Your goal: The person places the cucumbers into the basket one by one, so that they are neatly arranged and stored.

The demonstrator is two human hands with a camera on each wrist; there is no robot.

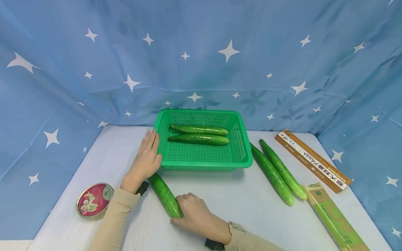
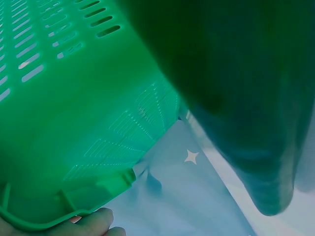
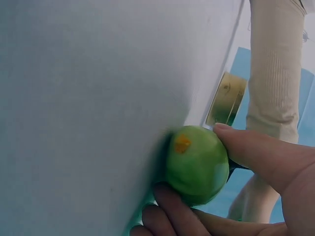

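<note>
A cucumber lies slanted on the table in front of the green basket. Its near end is held by my right hand, thumb on one side and fingers on the other; the right wrist view shows the rounded cucumber tip between them. With fingers extended, my left hand rests against the left side of the basket. Fingertips show by the rim in the left wrist view. Inside the basket are an upper cucumber and a lower cucumber, side by side.
To the right of the basket lie two more cucumbers, a left one and a right one. Beyond them are a brown pasta box and a green-yellow packet. A round red-lidded tin stands at left.
</note>
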